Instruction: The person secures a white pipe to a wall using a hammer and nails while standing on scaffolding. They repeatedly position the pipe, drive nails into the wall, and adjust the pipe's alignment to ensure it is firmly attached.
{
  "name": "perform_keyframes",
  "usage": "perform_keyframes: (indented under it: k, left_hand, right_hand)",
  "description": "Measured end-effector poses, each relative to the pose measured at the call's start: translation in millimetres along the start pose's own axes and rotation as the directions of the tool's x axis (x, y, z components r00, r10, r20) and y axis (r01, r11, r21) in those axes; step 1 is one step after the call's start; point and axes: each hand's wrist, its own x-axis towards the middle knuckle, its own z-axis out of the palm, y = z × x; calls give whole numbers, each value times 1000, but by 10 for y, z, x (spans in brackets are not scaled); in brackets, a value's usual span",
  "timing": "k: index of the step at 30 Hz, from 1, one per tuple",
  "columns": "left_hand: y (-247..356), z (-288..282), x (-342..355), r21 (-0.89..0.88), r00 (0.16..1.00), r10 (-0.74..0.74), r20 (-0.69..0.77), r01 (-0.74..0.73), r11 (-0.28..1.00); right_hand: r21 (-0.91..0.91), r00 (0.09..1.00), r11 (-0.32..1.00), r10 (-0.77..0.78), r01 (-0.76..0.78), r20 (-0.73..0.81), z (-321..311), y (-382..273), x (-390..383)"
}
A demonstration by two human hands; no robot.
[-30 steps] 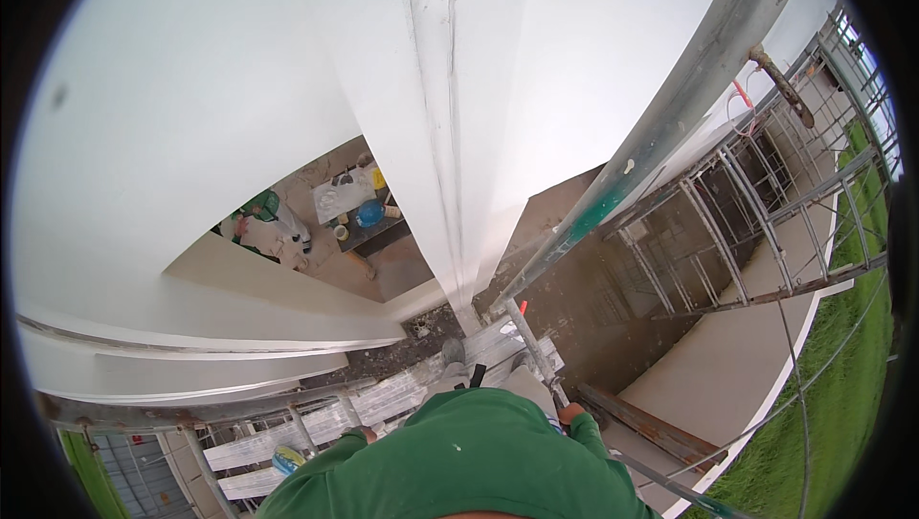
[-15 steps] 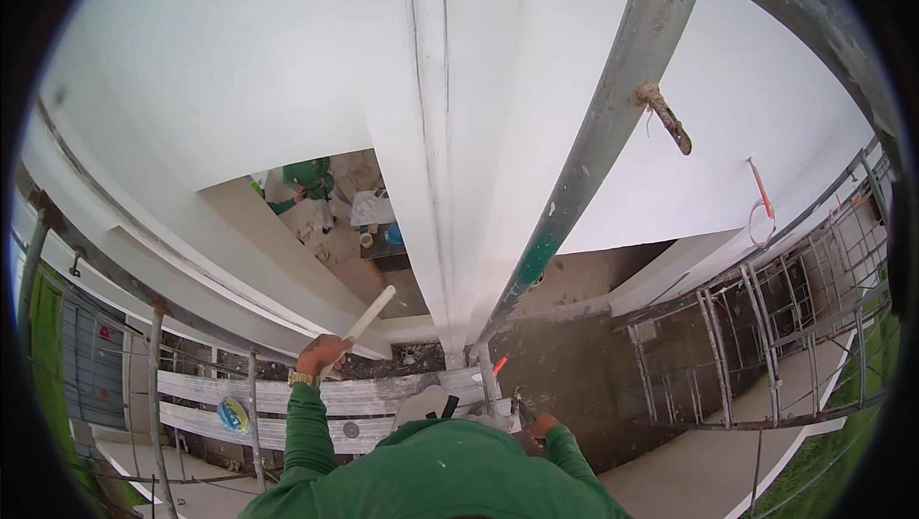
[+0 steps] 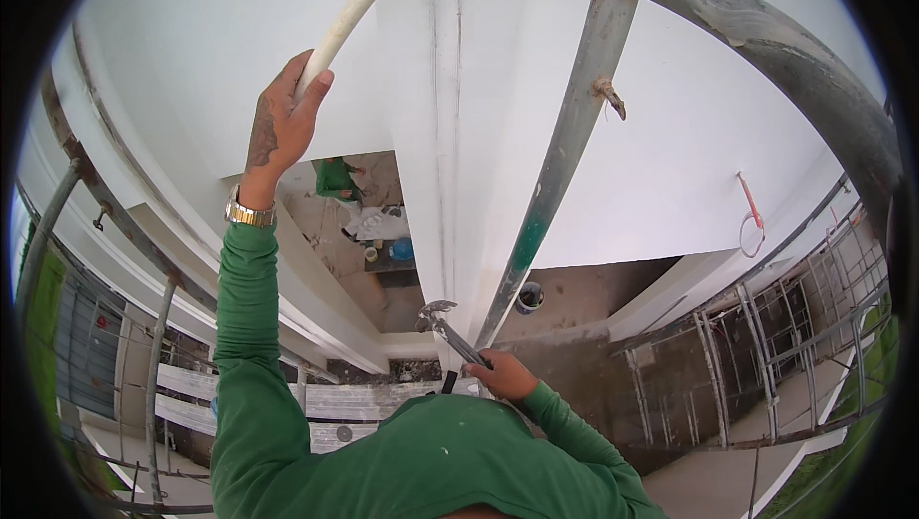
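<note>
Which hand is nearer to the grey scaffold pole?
Right. The right hand, holding pliers, is just beside the scaffold pole near its lower end; the left hand grips a white pipe farther left.

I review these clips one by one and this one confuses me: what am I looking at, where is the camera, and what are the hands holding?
No machine here: a person in green sleeves wears a fisheye camera on the head, looking down, so straight edges bend. The left hand, raised, grips a long white pipe. The right hand, low near the chest, holds metal pliers. Both work at a white wall corner, beside grey scaffold poles. Far below, another person in green crouches on the ground by buckets.
</note>
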Motion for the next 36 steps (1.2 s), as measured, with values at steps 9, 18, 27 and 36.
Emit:
perform_keyframes:
  k: [9, 18, 27, 36]
  left_hand:
    - [6, 1, 472, 283, 974, 220, -57, -195, 939]
    - [-232, 131, 481, 268, 926, 333, -179, -280, 922]
    - [-180, 295, 380, 167, 965, 221, -143, -197, 966]
    - [-328, 392, 356, 193, 951, 234, -202, -196, 961]
  right_hand:
    - [343, 841, 789, -370, 509, -395, -249, -1414, 3]
    - [-24, 490, 627, -632, 779, -600, -729, -2337, 196]
    - [-516, 143, 429, -852, 742, -503, -1265, -3370, 484]
    - [-705, 189, 561, -822, 434, -538, -1137, -3584, 502]
